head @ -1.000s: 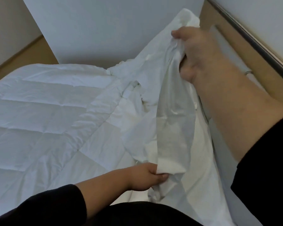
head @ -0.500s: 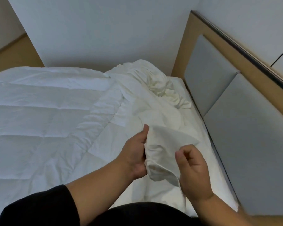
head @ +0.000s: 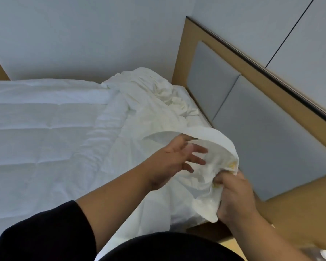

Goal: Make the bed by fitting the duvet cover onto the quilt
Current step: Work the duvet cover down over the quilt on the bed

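Note:
A white quilted quilt [head: 41,132] lies spread over the left of the bed. The creamy white duvet cover [head: 158,102] lies crumpled along the bed's right side, running up towards the far wall. My right hand [head: 233,196] grips a bunched corner of the cover at the lower right, lifting its edge into an arch. My left hand [head: 173,162] reaches into that opening, fingers spread and straight against the fabric inside. Both forearms come out of black sleeves.
A headboard [head: 271,140] with grey padded panels in a tan wooden frame runs close along the bed's right side. A white wall [head: 87,38] stands behind the bed. Wooden floor shows at the bottom right.
My right hand came down from high over the cover and took a bunched corner near the headboard. My left hand let go of the fabric and opened inside the lifted edge.

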Demonstrator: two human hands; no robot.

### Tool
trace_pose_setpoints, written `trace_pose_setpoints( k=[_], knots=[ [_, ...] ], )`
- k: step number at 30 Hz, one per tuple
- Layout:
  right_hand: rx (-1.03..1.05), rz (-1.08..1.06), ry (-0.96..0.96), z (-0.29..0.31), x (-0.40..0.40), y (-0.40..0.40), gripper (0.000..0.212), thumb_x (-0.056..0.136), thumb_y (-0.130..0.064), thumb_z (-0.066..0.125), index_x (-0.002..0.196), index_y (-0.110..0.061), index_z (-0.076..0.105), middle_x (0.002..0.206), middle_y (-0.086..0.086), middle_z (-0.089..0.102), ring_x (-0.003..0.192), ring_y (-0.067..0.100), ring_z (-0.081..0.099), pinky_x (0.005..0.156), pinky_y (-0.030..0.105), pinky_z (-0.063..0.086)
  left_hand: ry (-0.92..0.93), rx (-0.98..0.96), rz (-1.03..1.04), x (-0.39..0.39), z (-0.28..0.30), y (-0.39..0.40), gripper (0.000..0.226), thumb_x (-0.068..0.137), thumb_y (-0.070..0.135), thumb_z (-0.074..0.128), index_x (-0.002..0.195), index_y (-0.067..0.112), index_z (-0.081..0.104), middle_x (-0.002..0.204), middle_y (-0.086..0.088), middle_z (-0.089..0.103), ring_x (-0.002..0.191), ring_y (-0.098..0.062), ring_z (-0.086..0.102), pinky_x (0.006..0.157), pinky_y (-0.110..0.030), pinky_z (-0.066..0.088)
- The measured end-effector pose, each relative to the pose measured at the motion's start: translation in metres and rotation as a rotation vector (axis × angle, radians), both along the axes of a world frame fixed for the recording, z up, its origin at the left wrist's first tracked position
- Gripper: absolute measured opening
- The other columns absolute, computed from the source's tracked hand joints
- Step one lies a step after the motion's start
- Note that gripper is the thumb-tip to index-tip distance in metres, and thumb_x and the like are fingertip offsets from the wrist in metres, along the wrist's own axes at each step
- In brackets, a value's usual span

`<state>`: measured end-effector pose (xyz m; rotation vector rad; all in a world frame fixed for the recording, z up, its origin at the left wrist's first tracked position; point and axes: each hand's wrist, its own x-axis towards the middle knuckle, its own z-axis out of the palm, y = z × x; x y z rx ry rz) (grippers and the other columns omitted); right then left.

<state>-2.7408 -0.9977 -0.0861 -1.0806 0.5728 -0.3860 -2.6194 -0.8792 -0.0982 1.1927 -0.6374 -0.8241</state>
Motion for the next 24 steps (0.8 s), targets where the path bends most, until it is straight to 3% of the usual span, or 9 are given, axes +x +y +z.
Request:
trace_pose_setpoints(
  k=[1, 4, 7, 9, 11, 14, 16, 21, 24],
  knots=[
    [0.112, 0.003, -0.015, -0.001, -0.007, -0.001, 0.035, 0.072, 0.0, 0.057, 0.101, -0.008, 0.076, 0.105, 0.024, 0.07, 0.095, 0.042, 0.068, 0.092, 0.056, 0.051, -0.05, 0.055, -0.055, -0.01, -0.018, -0.001, 0.018, 0.096, 0.038, 0.058, 0.109, 0.027, 0.061, 0.106, 0.004, 0.067, 0.097, -0.018, 0.062, 0.085, -0.034, 0.048],
    [0.352, 0.028, -0.055, 0.001, -0.026, -0.008, 0.078, 0.042, -0.019, 0.078, 0.116, 0.006, 0.07, 0.112, 0.029, 0.067, 0.099, 0.046, 0.067, 0.099, 0.059, 0.049, -0.33, 0.236, -0.176, -0.036, -0.051, -0.002, 0.012, 0.093, 0.043, 0.063, 0.088, 0.033, 0.06, 0.086, 0.024, 0.057, 0.08, 0.001, 0.052, 0.079, -0.023, 0.044],
    [0.422, 0.122, -0.06, 0.015, -0.041, -0.018, 0.043, 0.056, -0.022, 0.066, 0.088, 0.003, 0.08, 0.096, 0.026, 0.073, 0.081, 0.041, 0.074, 0.068, 0.047, 0.062, -0.582, 0.234, -0.179, -0.046, -0.047, -0.001, 0.018, 0.088, 0.059, 0.052, 0.094, 0.042, 0.057, 0.095, 0.023, 0.057, 0.09, 0.001, 0.055, 0.082, -0.018, 0.043],
    [0.396, 0.209, -0.088, 0.017, -0.05, -0.028, 0.048, 0.058, -0.024, 0.078, 0.099, 0.001, 0.079, 0.111, 0.029, 0.07, 0.097, 0.043, 0.072, 0.074, 0.049, 0.061, -0.662, 0.229, -0.176, -0.052, -0.043, -0.004, 0.019, 0.086, 0.062, 0.052, 0.101, 0.05, 0.054, 0.103, 0.023, 0.06, 0.101, -0.003, 0.058, 0.09, -0.02, 0.047],
    [0.138, 0.31, 0.031, 0.012, -0.059, -0.04, 0.046, 0.059, -0.028, 0.087, 0.1, -0.009, 0.08, 0.113, 0.026, 0.071, 0.104, 0.04, 0.07, 0.084, 0.047, 0.06, -0.55, 0.226, -0.171, -0.066, -0.043, -0.012, 0.024, 0.088, 0.061, 0.049, 0.105, 0.047, 0.058, 0.104, 0.021, 0.063, 0.104, -0.006, 0.061, 0.096, -0.026, 0.049],
    [-0.45, 0.502, 0.355, 0.005, -0.077, -0.056, 0.031, 0.073, -0.034, 0.072, 0.104, -0.033, 0.075, 0.103, 0.002, 0.076, 0.099, 0.023, 0.072, 0.088, 0.041, 0.058, -0.15, 0.219, -0.098, -0.096, -0.05, -0.024, 0.052, 0.091, 0.065, 0.044, 0.115, 0.025, 0.066, 0.113, 0.007, 0.069, 0.111, -0.013, 0.064, 0.102, -0.037, 0.05],
    [-0.62, 0.702, 0.461, 0.0, -0.091, -0.064, 0.035, 0.076, -0.038, 0.071, 0.111, -0.045, 0.067, 0.104, -0.016, 0.073, 0.099, 0.006, 0.069, 0.087, 0.03, 0.056, -0.002, 0.282, -0.089, -0.115, -0.056, -0.032, 0.043, 0.091, 0.068, 0.05, 0.114, 0.037, 0.068, 0.118, 0.01, 0.071, 0.113, -0.008, 0.065, 0.102, -0.034, 0.051],
    [-0.546, 1.165, 0.545, -0.022, -0.127, -0.084, 0.043, 0.078, -0.021, 0.068, 0.116, -0.041, 0.066, 0.113, -0.025, 0.07, 0.107, -0.006, 0.063, 0.094, 0.02, 0.048, 0.037, 0.522, -0.183, -0.155, -0.07, -0.046, 0.046, 0.081, 0.075, 0.054, 0.1, 0.037, 0.072, 0.108, 0.012, 0.073, 0.109, -0.008, 0.067, 0.104, -0.031, 0.049],
    [-0.327, 0.681, 0.569, -0.046, -0.129, -0.097, 0.024, 0.08, -0.002, 0.062, 0.065, -0.015, 0.075, 0.076, 0.004, 0.071, 0.066, 0.003, 0.067, 0.065, 0.017, 0.053, 0.1, 0.612, -0.134, -0.172, -0.079, -0.047, 0.051, 0.079, 0.071, 0.059, 0.104, 0.028, 0.071, 0.102, 0.003, 0.071, 0.095, -0.016, 0.065, 0.093, -0.032, 0.049]
  ],
)
